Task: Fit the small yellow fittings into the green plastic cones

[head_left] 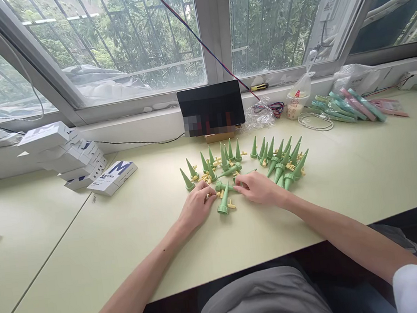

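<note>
My left hand (198, 204) is closed in a pinch, low over the table, with a small yellow valve (219, 194) showing at its fingertips. Opposite it, my right hand (256, 187) has thumb and fingers closed at the narrow end of a green plant-watering spike (225, 186) lying on its side. Its fingers partly hide that end. Nearer to me, between the hands, another green spike (224, 201) stands tilted on its ridged cap, with a yellow valve (231, 204) at its side. Behind my left hand, several green spikes (210, 170) stand points up among yellow valves.
More green spikes (288, 166) crowd to the right of my right hand, some leaning. A dark screen (211, 107) stands at the back. White boxes (80, 153) are stacked at left. A bagged cup (296, 104), a coiled white cable (315, 121) and pastel packets (353, 105) lie back right.
</note>
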Motion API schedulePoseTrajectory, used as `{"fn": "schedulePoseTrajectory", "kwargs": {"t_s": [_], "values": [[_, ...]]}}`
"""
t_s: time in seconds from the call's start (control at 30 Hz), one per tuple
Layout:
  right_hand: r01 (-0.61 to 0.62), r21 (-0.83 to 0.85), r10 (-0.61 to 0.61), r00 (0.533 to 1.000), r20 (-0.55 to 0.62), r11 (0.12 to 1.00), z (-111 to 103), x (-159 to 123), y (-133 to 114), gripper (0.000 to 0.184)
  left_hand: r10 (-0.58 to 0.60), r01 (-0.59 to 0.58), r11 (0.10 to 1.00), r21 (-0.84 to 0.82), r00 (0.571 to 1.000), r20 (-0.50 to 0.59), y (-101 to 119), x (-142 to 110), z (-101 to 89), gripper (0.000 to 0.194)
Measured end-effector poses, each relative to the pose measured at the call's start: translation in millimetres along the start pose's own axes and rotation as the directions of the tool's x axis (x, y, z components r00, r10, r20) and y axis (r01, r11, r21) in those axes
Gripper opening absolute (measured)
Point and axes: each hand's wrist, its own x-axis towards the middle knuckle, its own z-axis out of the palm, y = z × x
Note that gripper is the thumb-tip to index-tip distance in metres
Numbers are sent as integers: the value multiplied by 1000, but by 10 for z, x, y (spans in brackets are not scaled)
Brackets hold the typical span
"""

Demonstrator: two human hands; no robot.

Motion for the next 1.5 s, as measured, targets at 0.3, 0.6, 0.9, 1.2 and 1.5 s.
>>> {"fn": "schedulePoseTrajectory", "kwargs": {"t_s": [0.3, 0.6, 0.9, 1.2, 1.5], "values": [[73, 132, -61, 993, -97, 989, 35, 3, -8, 22, 2, -26, 990, -138, 985, -172, 79, 1, -31, 14], [316, 234, -287, 946, -149, 920, 140, -35, -88, 29, 158, -171, 972, -158, 983, -92, 203, -69, -6, 16], [352, 256, -322, 934, -153, 900, 212, -56, -113, 23, 161, -167, 972, -164, 986, -49, 224, -69, -11, 17], [358, 263, -316, 930, -189, 896, 208, -42, -95, 19, 189, -207, 968, -142, 973, -130, 235, -58, -34, 22], [345, 261, -309, 936, -168, 902, 222, -35, -82, 23, 194, -212, 969, -129, 971, -140, 242, -60, -38, 25]]}}
